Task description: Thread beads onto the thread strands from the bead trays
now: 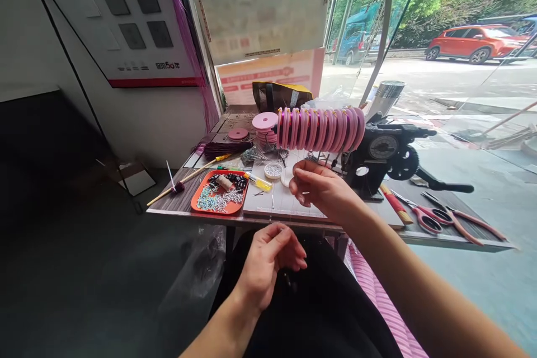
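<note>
My left hand (271,260) is above my lap, just in front of the table edge. Its thumb and index finger are pinched together, and what they hold is too fine to make out. Below its fingers a small dark object (289,279) hangs or lies, blurred. Over the white board (260,204), my right hand (314,184) has its fingers closed in a pinch, on something I cannot make out. Just behind it is a row of pink spools (321,128) mounted on a black hand-cranked winder (384,151). A round dish of small beads (273,170) stands left of my right hand.
An orange tray (195,204) with black, teal and silvery beads stands on the left. Scissors (428,218) and pliers (465,218) lie on the right near the table edge. A yellow-handled tool (260,182) and a wooden stick (191,176) are nearby. A black crank handle (453,187) sticks out rightward.
</note>
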A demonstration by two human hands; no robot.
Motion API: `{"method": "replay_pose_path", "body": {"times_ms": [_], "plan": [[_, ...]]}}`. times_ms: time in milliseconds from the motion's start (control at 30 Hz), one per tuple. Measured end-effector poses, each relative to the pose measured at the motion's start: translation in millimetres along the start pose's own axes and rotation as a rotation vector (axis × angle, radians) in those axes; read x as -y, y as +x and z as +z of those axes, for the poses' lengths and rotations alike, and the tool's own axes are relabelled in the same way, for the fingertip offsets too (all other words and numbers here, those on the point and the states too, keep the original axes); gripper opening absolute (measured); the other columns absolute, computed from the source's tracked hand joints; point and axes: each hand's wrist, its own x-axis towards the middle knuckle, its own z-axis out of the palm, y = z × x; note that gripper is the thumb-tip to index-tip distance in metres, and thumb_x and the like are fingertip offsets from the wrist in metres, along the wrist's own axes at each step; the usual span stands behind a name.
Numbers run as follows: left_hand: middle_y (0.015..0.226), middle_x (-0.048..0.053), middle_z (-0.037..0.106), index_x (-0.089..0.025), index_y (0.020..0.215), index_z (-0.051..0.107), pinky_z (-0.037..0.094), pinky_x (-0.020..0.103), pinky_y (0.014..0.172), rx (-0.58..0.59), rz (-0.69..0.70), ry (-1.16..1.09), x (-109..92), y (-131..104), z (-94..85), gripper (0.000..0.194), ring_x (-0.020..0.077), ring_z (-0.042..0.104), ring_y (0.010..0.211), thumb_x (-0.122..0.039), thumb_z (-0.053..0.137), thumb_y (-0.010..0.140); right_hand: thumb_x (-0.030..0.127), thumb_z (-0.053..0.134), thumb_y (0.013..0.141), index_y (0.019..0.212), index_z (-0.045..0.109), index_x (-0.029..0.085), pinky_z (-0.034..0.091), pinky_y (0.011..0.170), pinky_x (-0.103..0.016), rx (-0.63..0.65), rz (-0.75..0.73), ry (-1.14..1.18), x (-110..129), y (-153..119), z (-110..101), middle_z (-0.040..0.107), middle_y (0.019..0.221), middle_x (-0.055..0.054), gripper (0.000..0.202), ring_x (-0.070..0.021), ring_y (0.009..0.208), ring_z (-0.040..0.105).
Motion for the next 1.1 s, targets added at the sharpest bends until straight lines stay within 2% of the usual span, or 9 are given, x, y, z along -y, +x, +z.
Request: {"method": "replay_pose_path", "body": {"times_ms": [133,233,533,900,1100], "plan": [[0.053,0.002,0.064,-0.013,0.061,0.056,0.042,0.017,0.044,-0.010,-0.173,-0.114,10,-17,-8.9,0.024,0.0102,0.060,0.043,-0.033,0.068,0.069,0.037,0.069,0.068,0.074,0.046,0.019,0.029,0.040,-0.019,-0.011,-0.006,0.018,-2,0,-1,0.058,0.056,0.003,0.030,-0.0078,0.042,0.046],[0.052,0.002,0.065,-0.013,0.061,0.057,0.042,0.017,0.042,-0.016,-0.219,-0.183,14,-23,-11.0,0.023,0.0104,0.060,0.043,-0.031,0.068,0.069,0.037,0.070,0.066,0.074,0.046,0.019,0.029,0.040,-0.019,-0.028,-0.005,0.019,-3,0,-1,0.058,0.055,0.003,0.031,-0.0082,0.042,0.045],[0.058,0.004,0.068,-0.012,0.067,0.062,0.047,0.018,0.045,-0.026,-0.245,-0.296,22,-29,-13.6,0.022,0.0122,0.064,0.049,-0.032,0.069,0.070,0.037,0.072,0.062,0.072,0.045,0.020,0.026,0.040,-0.020,-0.096,-0.001,0.003,1,-1,-1,0.056,0.052,0.004,0.034,-0.0082,0.041,0.044],[0.058,0.005,0.069,-0.012,0.064,0.063,0.046,0.019,0.046,0.006,-0.240,-0.343,26,-35,-18.3,0.020,0.0135,0.064,0.049,-0.030,0.068,0.072,0.039,0.071,0.061,0.071,0.045,0.020,0.026,0.039,-0.021,-0.101,-0.012,-0.012,0,1,1,0.055,0.051,0.004,0.034,-0.0087,0.040,0.043],[0.060,0.006,0.070,-0.012,0.068,0.064,0.048,0.020,0.048,-0.027,-0.249,-0.338,27,-36,-20.2,0.018,0.0135,0.065,0.050,-0.029,0.066,0.073,0.038,0.072,0.061,0.071,0.045,0.020,0.027,0.040,-0.021,-0.108,-0.008,-0.027,1,1,0,0.055,0.051,0.004,0.033,-0.0087,0.040,0.043]]}}
